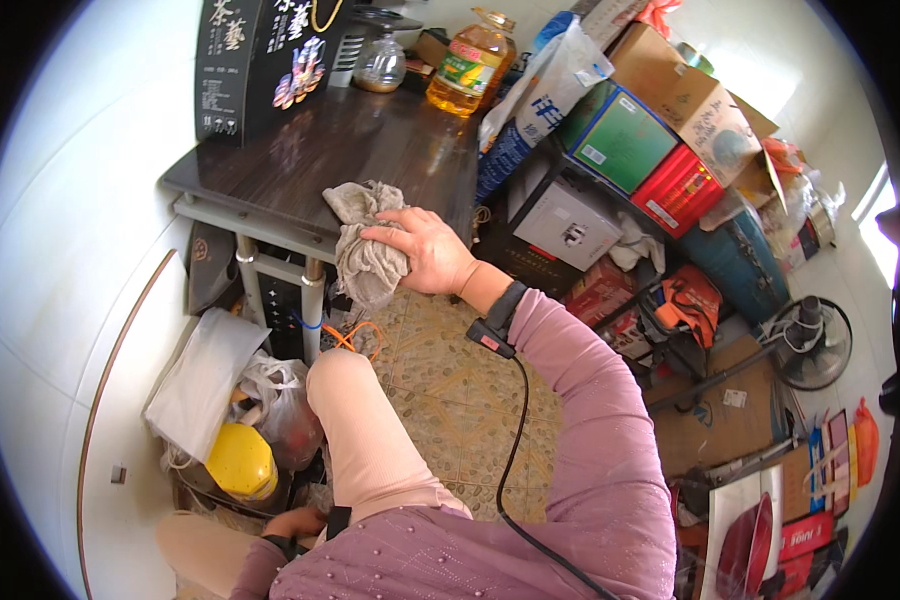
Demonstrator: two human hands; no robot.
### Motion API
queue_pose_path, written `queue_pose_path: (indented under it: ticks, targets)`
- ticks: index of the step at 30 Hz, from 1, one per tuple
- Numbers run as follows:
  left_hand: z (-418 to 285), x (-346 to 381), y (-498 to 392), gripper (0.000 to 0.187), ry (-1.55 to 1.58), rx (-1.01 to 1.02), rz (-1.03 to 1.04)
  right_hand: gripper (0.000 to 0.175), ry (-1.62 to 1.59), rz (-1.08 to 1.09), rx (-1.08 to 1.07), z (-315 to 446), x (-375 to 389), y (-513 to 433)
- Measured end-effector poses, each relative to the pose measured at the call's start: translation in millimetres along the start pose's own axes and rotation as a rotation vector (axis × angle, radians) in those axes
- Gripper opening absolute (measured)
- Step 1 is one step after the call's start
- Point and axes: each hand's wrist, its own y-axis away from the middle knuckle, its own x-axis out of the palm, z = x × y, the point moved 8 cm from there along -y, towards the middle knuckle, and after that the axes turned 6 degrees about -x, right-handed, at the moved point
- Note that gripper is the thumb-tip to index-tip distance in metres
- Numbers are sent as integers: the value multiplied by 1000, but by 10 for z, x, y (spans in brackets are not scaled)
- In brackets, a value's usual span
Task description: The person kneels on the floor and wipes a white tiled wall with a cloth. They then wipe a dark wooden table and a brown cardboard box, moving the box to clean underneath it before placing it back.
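My right hand (436, 251) grips a crumpled grey-beige cloth (371, 262) at the front edge of a dark wood-grain table (270, 169). Part of the cloth lies on the tabletop, and the rest hangs over the edge. Low down between my thighs is my left hand (300, 521), partly hidden by my clothing and a dark wrist strap. Its fingers cannot be made out, nor whether it holds anything. A black strap with a small device (495, 330) sits on my right wrist, and a black cable runs from it down past my body.
On the table stand a black gift box (262, 75), a glass jar (380, 64) and a cooking-oil bottle (465, 67). Stacked cartons (622, 139) and a fan (810, 341) crowd the right. Plastic bags (281, 405) and a yellow container (241, 461) sit beside my knee.
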Motion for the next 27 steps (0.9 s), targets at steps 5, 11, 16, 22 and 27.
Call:
queue_pose_path:
  ticks: [5, 11, 16, 22, 27]
  targets:
    - [23, 415, -453, 54, 177, 87, 69, 78, 67, -15, -30, 68, -41, -12]
    - [-383, 274, -86, 57, 388, 256, 152, 69, 139, 1, -32, 100, -33, -56]
    - [-393, 178, 79, 66, 288, 204, 81, 71, 147, -10, -39, 134, -66, -73]
    - [-233, 489, -262, 67, 295, 280, 144, 73, 91, -26, -40, 81, -38, -11]
    - [-170, 265, -295, 58, 277, 257, 129, 73, 80, -18, -23, 73, -49, -11]
